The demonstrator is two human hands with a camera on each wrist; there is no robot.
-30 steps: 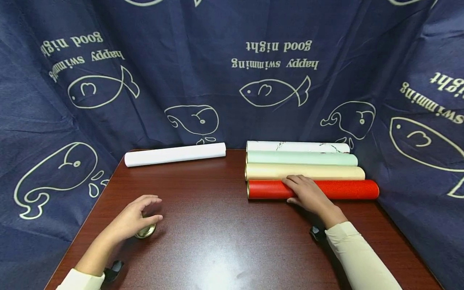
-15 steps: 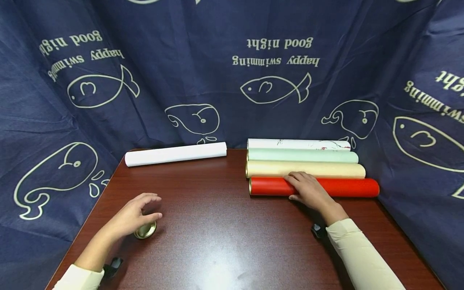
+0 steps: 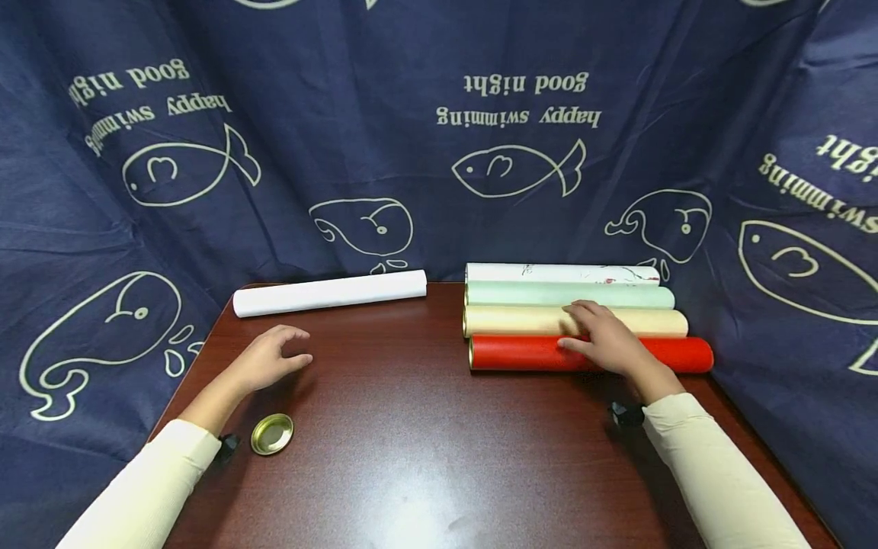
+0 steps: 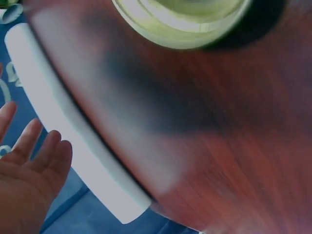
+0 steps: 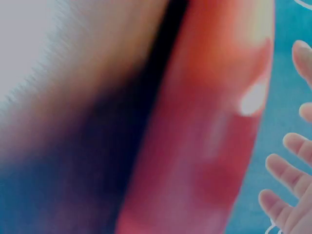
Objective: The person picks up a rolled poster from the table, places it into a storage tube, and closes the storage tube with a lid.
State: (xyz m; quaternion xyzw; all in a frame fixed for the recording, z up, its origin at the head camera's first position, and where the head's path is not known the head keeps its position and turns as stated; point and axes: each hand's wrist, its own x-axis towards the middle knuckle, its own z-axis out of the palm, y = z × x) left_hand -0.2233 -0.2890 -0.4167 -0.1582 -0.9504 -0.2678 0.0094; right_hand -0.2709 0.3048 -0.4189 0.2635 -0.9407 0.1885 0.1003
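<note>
My left hand [image 3: 266, 361] is raised over the left of the table with relaxed fingers and nothing in them. Beyond it lies a white roll [image 3: 329, 295], which the fingers overlap closely in the left wrist view [image 4: 73, 122]. Nearer my body, a round gold metal lid [image 3: 272, 433] rests on the wood beside the left wrist. On the right, my right hand [image 3: 609, 343] hovers over a red tube [image 3: 514, 353], thumb and fingers spread and empty. Its fingertips overlap the cream tube [image 3: 507, 321] just behind. The right wrist view shows the red tube [image 5: 204, 141] blurred and close.
A mint green tube [image 3: 569, 294] and a white tube with printed branches [image 3: 562, 273] lie parallel behind the cream one. Dark blue cloth [image 3: 384, 152] with fish drawings encloses the back and sides of the brown table [image 3: 411, 412].
My right hand has lifted off the red tube, its fingers moving back over the cream one. The left hand has moved away from me, uncovering the gold lid and nearing the white roll.
</note>
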